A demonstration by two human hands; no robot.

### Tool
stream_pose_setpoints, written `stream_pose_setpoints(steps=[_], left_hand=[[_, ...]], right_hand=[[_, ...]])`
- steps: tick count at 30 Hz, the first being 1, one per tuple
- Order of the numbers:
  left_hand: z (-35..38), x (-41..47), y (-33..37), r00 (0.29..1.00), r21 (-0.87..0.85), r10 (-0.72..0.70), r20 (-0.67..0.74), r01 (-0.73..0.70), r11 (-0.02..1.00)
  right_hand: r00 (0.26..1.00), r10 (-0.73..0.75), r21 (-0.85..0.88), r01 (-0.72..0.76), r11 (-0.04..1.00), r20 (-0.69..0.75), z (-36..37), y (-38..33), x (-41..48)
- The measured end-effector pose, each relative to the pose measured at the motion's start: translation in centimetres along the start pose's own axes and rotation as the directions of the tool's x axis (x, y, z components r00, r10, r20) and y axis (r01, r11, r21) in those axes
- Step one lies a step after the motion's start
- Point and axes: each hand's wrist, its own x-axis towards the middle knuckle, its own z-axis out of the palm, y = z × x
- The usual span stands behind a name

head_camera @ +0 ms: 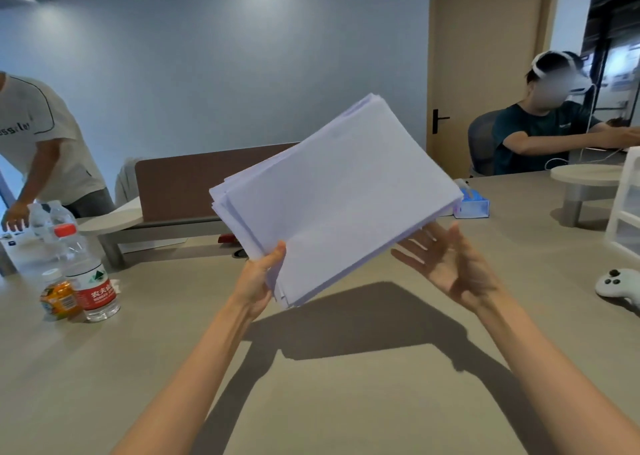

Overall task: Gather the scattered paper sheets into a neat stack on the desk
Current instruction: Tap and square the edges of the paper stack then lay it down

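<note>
A bundle of white paper sheets hangs in the air above the beige desk, tilted up and away, its edges unevenly aligned. My left hand pinches the bundle's near left corner, thumb on top. My right hand is open, palm up and fingers spread, just under the bundle's near right edge; I cannot tell whether it touches the paper. The sheets cast a dark shadow on the desk below.
Two water bottles and a small orange bottle stand at the left. A white game controller lies at the right, a white drawer unit behind it. A blue tissue box sits beyond. Two other people are at neighbouring desks.
</note>
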Motion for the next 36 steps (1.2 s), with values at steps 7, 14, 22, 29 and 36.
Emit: stream_pose_setpoints(steps=[7,14,22,29,36], left_hand=[[4.2,-1.7,-2.3,0.998,-0.154,-0.040,0.044,0.046,0.987],[2.0,-1.9,-1.4,0.997,-0.138,-0.081,0.020,0.083,0.987],[0.3,-1.5,0.4,0.985,0.347,-0.112,0.134,0.059,0.936],[2.7,-0.4,1.2,0.983,0.342,-0.077,0.164,0.016,0.939],[3.8,1.1,2.7,0.969,0.222,-0.077,0.236,0.024,0.975]], right_hand=[[0.910,-0.193,-0.137,0.152,0.979,-0.368,7.0,3.9,1.1],[0.816,-0.273,-0.345,0.097,0.934,-0.509,5.2,2.0,0.5],[0.858,-0.279,-0.518,0.018,0.855,-0.431,3.8,-1.5,0.2],[0.944,-0.171,-0.634,-0.050,0.772,-0.282,3.8,-1.3,0.1],[0.974,-0.085,-0.577,-0.053,0.815,-0.208,3.4,-1.3,1.1]])
